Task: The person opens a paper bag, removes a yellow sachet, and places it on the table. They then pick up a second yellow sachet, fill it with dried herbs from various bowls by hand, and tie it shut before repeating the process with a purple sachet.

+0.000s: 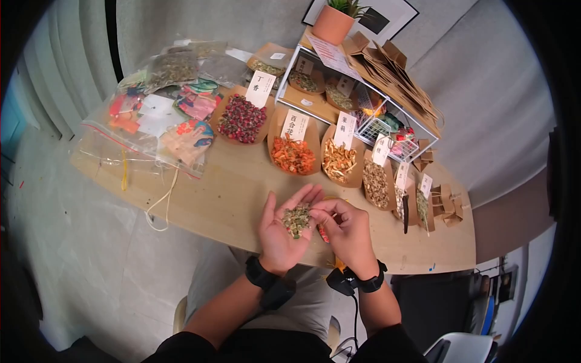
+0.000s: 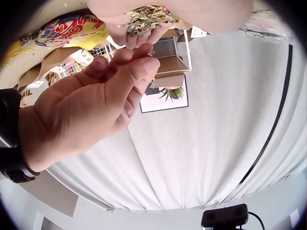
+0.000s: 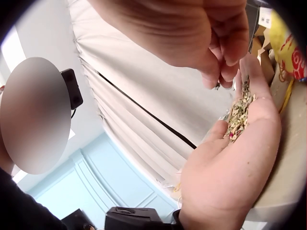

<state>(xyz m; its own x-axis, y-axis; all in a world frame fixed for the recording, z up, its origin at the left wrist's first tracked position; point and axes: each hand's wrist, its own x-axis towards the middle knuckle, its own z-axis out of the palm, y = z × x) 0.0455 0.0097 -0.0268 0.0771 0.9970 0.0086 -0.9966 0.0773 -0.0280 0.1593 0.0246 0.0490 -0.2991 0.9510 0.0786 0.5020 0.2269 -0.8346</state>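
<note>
My left hand is held palm up over the table's front edge, its fingers nearly straight. A small heap of mixed dried herbs, green and pale with a few reddish flecks, lies in the palm. Beside that heap my right hand has thumb and fingertips brought together, pinching a tiny bit of dried herb. In the right wrist view the pinch is just above the left fingers. Behind the hands, mostly hidden in the head view, is a yellow pouch with a red and blue pattern.
Brown paper trays of dried red buds, orange petals and other herbs curve across the table, each with a label card. Plastic bags and printed pouches lie left. A white-framed shelf carries paper bags and a potted plant.
</note>
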